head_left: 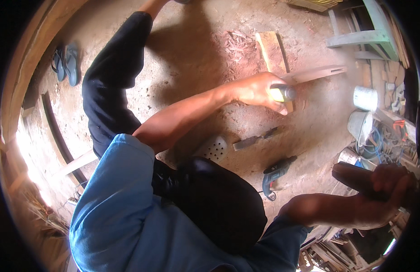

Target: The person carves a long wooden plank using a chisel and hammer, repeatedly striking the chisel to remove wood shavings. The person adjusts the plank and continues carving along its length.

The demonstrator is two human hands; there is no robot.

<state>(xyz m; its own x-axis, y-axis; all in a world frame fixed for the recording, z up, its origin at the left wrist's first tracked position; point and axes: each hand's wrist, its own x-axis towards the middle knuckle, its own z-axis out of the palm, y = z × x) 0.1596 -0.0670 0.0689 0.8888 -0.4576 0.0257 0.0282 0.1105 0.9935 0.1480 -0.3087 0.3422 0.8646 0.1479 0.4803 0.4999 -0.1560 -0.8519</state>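
My left hand (264, 90) grips a yellow-and-black tool handle (278, 93), probably a chisel, seen nearly end-on; its working end is hidden. Beneath it is a wooden board (271, 47), with a pale reddish slotted length of wood (314, 72) lying crosswise. My right hand (391, 183) is raised at the right edge, wrapped round a dark wooden block (352, 177). Below my left hand a flat chisel-like tool (251, 140) lies on the floor, with a power drill (275, 174) nearer my body.
My bent left leg (112, 86) is at left, beside dark sandals (71, 63). A perforated clog (212, 147) is by my other leg. Red shavings (237, 45) litter the floor (183, 77). A pale green wooden stand (377, 38), buckets (364, 97), cables (373, 145) and scrap wood line the right.
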